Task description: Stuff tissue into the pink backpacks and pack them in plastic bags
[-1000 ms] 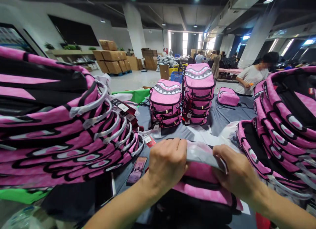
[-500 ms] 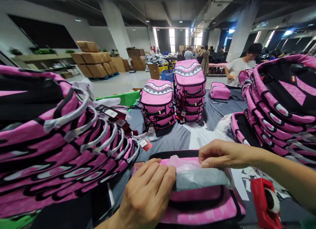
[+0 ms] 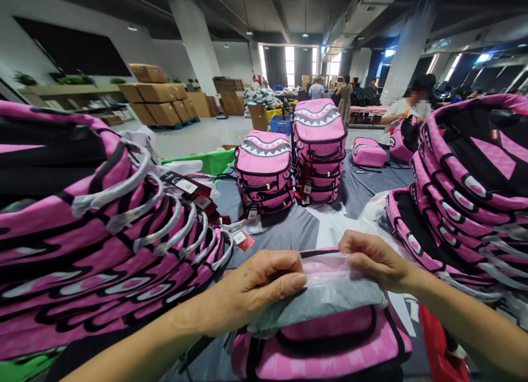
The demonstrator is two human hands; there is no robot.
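A pink bag (image 3: 330,360) with black trim lies on the table in front of me. Across its top runs a carry handle (image 3: 317,308) covered in greyish translucent wrap. My left hand (image 3: 264,286) pinches one end of the thin clear wrapping film (image 3: 324,266), thumb pressed against curled fingers. At the film's other end, my right hand (image 3: 373,261) is closed on its upper edge. The film is spread between both hands, just above the handle. The bag's far side is partly hidden by hands and film.
Stacked pink bags (image 3: 82,250) with wrapped handles crowd the left, and another stack (image 3: 466,189) rises at right. Finished-looking pink bag piles (image 3: 319,145) stand ahead. A red tape dispenser (image 3: 439,343) sits beside my right forearm. A co-worker (image 3: 406,110) handles a bag across the table.
My left hand has lifted and turned to pinch the film, which is now spread wider. My right hand has shifted slightly right. The co-worker now has a pink bag in front.
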